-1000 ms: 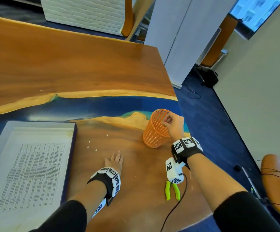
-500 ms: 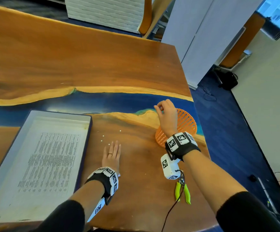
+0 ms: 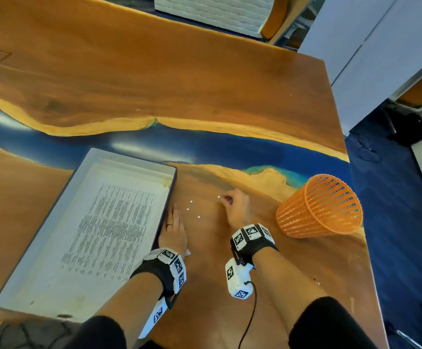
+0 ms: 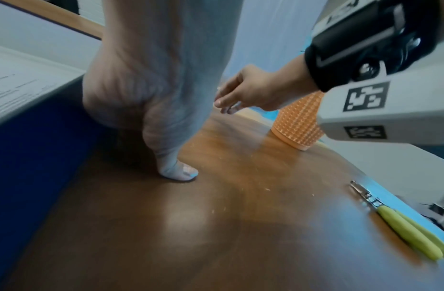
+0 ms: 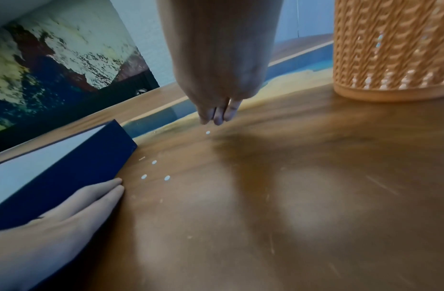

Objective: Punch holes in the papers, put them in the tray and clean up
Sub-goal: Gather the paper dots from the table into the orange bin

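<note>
A: 4 paper punch dots [image 3: 198, 217] on the tabletop [image 3: 205, 96] between the hands, maybe a 5th, too small to be sure. Hand states?

B: Left hand [image 3: 174, 231] lies flat, fingers straight and together, little-finger side against the blue outer wall of the tray [image 3: 166, 210], holding nothing. Right hand [image 3: 235, 209] hovers low with its fingertips [image 5: 217, 116] bunched together just above 1 dot [image 5: 208, 132]. Can't tell if anything is pinched between them.

A: Papers?

B: Printed sheet [image 3: 109, 227] already lies in the tray, just beyond the left hand. Looks like cleanup is what's left.

A: How will the dots handle?

B: My guess: nearly weightless, thin, flat on slick wood, so they'll slide or stick to skin. Pinch each with nail tips, or sweep them along the wood with the flat left hand. Orange mesh basket [image 3: 320, 205] stands just beyond the right hand, but the mesh may let dots fall through.

A: View differences?

B: Left wrist view alone shows the green-handled hole punch pliers [image 4: 402, 222], behind the right wrist; head view hides them. Right wrist view shows the fingertip-to-dot gap. Head view alone shows the sheet in the tray.
</note>
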Available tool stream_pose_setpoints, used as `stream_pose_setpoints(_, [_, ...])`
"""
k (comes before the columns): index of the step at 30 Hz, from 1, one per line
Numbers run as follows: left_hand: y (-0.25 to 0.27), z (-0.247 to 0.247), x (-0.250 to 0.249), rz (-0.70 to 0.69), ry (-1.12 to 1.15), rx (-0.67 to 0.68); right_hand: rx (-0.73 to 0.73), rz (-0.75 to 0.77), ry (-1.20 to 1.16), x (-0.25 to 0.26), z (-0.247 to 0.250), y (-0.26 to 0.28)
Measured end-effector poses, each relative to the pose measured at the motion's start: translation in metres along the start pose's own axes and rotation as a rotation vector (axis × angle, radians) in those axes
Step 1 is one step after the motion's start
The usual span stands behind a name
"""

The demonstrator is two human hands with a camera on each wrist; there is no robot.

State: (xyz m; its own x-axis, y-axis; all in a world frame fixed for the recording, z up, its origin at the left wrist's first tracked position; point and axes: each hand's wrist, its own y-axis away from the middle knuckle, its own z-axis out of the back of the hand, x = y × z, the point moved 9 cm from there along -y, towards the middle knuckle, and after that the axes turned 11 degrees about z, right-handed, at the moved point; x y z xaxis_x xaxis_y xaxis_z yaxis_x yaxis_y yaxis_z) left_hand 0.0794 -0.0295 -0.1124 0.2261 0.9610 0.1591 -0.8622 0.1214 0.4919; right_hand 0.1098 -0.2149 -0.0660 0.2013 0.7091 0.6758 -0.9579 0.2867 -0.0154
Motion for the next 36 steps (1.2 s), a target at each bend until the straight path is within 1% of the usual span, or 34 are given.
stream_pose_setpoints(3, [-0.005, -0.004, 0.002, 0.014, 0.05, 0.004, 0.001, -0.072, -0.035, -0.015, -0.016, -0.008])
stream_pose_setpoints(5, [-0.007, -0.004, 0.001, 0.006, 0.032, 0.002, -0.002, -0.098, -0.036, -0.022, -0.023, -0.012])
stream_pose_setpoints(9, [-0.008, -0.005, 0.001, -0.008, 0.0, 0.034, -0.002, -0.096, -0.026, -0.025, -0.027, -0.017])
stream_pose_setpoints(19, [-0.009, -0.004, 0.001, 0.007, -0.059, 0.095, 0.002, -0.09, 0.041, -0.024, -0.023, -0.021])
stream_pose_setpoints(24, [-0.01, -0.005, 0.001, 0.025, -0.065, 0.126, -0.055, -0.102, -0.049, -0.031, -0.016, -0.02])
stream_pose_setpoints(31, [-0.012, -0.007, 0.001, 0.033, -0.093, 0.161, -0.043, -0.08, -0.018, -0.03, -0.02, -0.02])
stream_pose_setpoints(36, [-0.012, -0.008, 0.001, 0.035, -0.116, 0.169, -0.008, -0.072, 0.034, -0.027, -0.024, -0.023])
